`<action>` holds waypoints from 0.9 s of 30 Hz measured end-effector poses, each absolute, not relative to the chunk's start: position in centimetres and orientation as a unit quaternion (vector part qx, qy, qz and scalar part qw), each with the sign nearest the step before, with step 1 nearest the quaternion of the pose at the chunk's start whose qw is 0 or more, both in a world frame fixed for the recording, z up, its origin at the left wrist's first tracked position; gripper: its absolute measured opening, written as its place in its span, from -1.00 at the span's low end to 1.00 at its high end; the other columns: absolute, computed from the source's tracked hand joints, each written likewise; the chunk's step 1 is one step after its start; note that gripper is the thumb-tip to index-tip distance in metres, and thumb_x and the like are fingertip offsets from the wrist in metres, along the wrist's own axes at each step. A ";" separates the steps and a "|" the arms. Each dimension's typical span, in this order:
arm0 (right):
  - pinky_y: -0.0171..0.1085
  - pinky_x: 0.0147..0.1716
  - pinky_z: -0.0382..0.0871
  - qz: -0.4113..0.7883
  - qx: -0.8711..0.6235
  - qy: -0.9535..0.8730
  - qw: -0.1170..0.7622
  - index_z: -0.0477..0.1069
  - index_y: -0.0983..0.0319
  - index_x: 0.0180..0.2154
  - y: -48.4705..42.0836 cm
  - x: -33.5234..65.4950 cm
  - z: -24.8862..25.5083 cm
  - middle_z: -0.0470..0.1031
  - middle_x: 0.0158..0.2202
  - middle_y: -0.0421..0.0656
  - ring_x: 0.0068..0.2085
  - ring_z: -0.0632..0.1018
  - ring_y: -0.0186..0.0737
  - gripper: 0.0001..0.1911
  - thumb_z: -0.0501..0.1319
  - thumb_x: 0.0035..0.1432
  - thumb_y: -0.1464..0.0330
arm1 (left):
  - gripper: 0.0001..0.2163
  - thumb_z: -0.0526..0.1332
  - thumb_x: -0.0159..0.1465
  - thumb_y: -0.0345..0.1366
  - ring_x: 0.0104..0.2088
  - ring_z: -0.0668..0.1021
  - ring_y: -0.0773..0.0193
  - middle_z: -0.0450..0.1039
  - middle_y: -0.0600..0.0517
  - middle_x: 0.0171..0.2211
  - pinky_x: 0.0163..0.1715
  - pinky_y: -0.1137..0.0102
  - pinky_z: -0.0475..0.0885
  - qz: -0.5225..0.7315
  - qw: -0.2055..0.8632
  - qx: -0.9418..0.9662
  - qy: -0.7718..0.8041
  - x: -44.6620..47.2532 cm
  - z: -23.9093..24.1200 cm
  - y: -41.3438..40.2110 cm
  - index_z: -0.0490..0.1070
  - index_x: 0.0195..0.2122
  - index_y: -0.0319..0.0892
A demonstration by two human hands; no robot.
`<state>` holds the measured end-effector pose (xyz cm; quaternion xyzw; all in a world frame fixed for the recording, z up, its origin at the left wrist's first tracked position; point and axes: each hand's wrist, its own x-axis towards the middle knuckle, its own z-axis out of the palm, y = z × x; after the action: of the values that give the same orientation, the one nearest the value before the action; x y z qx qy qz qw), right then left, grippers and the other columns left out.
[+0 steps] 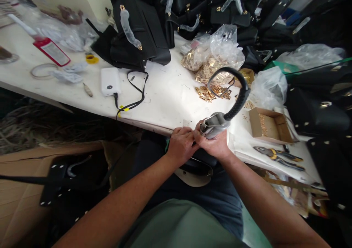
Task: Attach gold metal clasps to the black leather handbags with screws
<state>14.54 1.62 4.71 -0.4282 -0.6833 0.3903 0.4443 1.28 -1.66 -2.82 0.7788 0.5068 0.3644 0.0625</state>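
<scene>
My right hand (213,142) is closed around a grey metal hand tool (216,124) with a thick black cord curving up from its end. The tool's working end is hidden by the hand. My left hand (181,143) touches the right one, its fingers curled over the edge of a black bag (202,156) on my lap. Part of that bag lies under both hands, with a beige panel (194,176) hanging below. Just beyond, on the white table (167,94), lies a loose pile of gold metal fittings (209,93).
Plastic bags of fittings (211,66) stand behind the pile. To the right are a cardboard box (271,125) and pliers (279,156). A white power bank (110,81) with a black cable, a red bottle (52,51) and several black handbags (140,28) occupy the left and back.
</scene>
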 end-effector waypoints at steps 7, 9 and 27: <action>-0.33 -0.51 0.30 0.420 -0.421 -0.680 0.428 0.37 0.21 -0.53 1.8 14.3 4.2 0.36 -0.55 -0.28 -0.52 0.35 -0.34 -0.87 0.32 -0.06 0.39 | -0.84 0.27 0.35 -0.20 -0.18 0.60 0.05 0.57 -0.04 -0.44 -0.13 0.14 0.37 0.360 0.049 0.784 0.503 1.3 -3.4 -1.7 0.55 -0.28 -0.15; -0.34 -0.52 0.30 0.419 -0.438 -0.673 0.424 0.37 0.21 -0.53 1.7 14.2 4.1 0.36 -0.56 -0.28 -0.51 0.35 -0.34 -0.86 0.32 -0.07 0.38 | -0.84 0.28 0.34 -0.18 -0.17 0.60 0.05 0.58 -0.04 -0.42 -0.14 0.14 0.37 0.363 0.051 0.782 0.504 1.3 -3.4 -1.7 0.55 -0.26 -0.16; -0.30 -0.62 0.27 0.425 -0.507 -0.566 0.492 0.40 0.24 -0.47 4.2 16.7 7.9 0.38 -0.63 -0.21 -0.62 0.39 -0.28 -0.48 0.33 0.13 -0.09 | -0.39 0.54 0.11 -0.21 -0.07 0.58 0.06 0.66 0.03 -0.16 -0.04 0.12 0.38 0.363 0.114 0.774 0.507 1.1 -2.3 -2.0 0.43 0.17 -0.09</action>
<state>16.68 4.19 7.89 -0.5069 -0.5659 0.4246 0.4924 1.11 -1.95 -2.35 0.7737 0.5069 0.3627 0.1136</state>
